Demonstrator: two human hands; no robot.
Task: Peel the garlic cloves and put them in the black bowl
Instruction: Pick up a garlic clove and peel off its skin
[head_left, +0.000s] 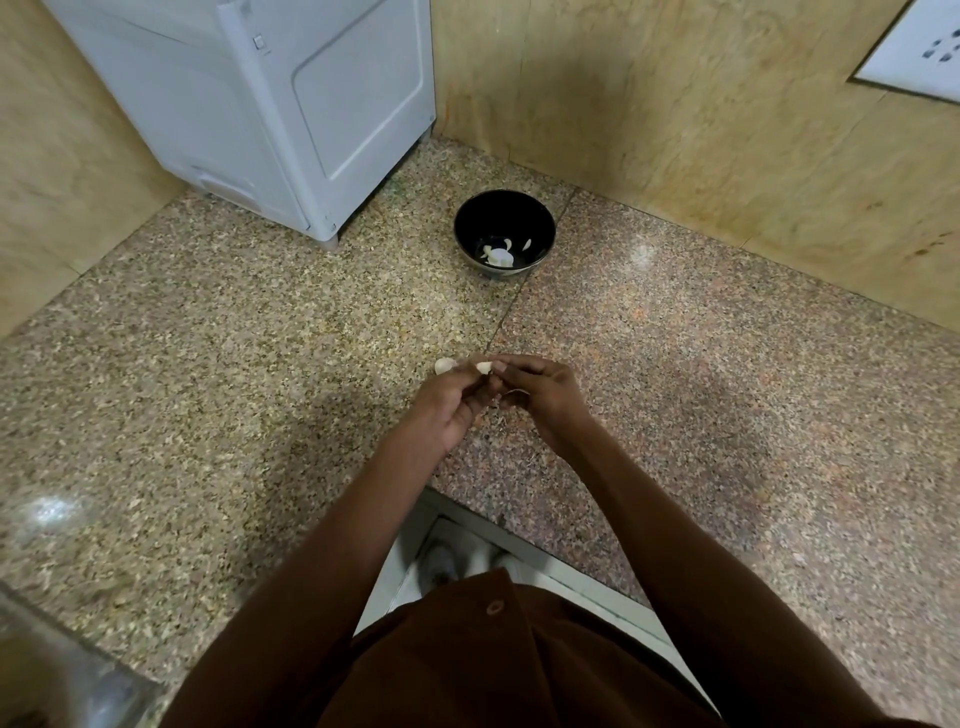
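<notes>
While the black bowl (505, 235) sits apart, left hand (448, 402) and right hand (540, 387) seemingly pinch one garlic clove (484, 367).

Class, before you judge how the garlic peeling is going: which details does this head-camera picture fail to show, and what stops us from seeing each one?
- Garlic clove, head view: the fingers of the left hand and right hand cover most of it, so how much skin remains is unclear.
- Pale piece beside the left hand: too small to tell clove from peel.
- Black bowl: its contents are too small to count.
- Bottom-left corner: blurred and cut off.
</notes>
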